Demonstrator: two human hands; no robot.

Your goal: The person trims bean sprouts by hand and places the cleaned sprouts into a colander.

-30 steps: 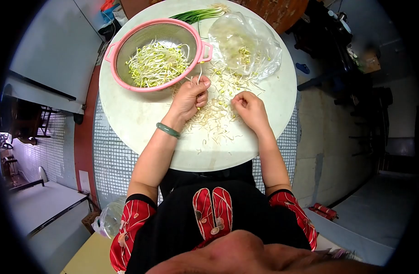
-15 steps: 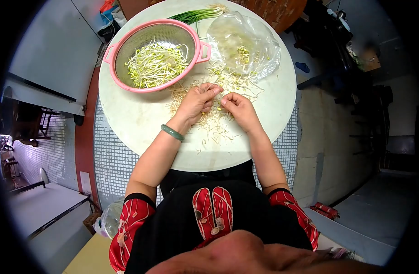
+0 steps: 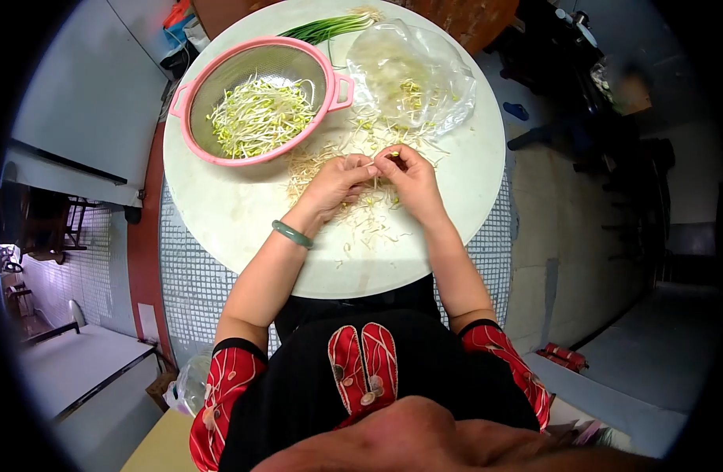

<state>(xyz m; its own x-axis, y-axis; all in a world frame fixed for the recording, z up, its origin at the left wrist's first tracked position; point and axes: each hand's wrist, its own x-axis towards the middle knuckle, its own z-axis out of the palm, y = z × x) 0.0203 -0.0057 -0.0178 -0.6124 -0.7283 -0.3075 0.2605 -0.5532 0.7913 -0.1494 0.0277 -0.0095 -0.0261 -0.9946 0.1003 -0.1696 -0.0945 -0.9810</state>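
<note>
My left hand (image 3: 338, 186), with a green bangle (image 3: 292, 234) on its wrist, is closed in a pinch over the middle of the round table. Close against its fingertips, my right hand (image 3: 413, 182) pinches too. A bean sprout (image 3: 394, 154) with a yellow-green head shows at the right fingers; its thin stem runs between both hands and is partly hidden. Beneath and around them lie scattered sprout trimmings (image 3: 369, 230). To the left stands a pink-rimmed mesh colander (image 3: 190, 132) holding a heap of bean sprouts (image 3: 260, 118).
A clear plastic bag (image 3: 448, 82) with more sprouts inside lies at the upper right of the white table (image 3: 220, 212). Behind the colander rests a bunch of green onions (image 3: 327, 29). A blue slipper (image 3: 516, 111) is on the floor to the right.
My right hand has moved slightly up and inward, so the fingertips of both hands now meet. The whole view has shifted a little; the colander and bag stay in place.
</note>
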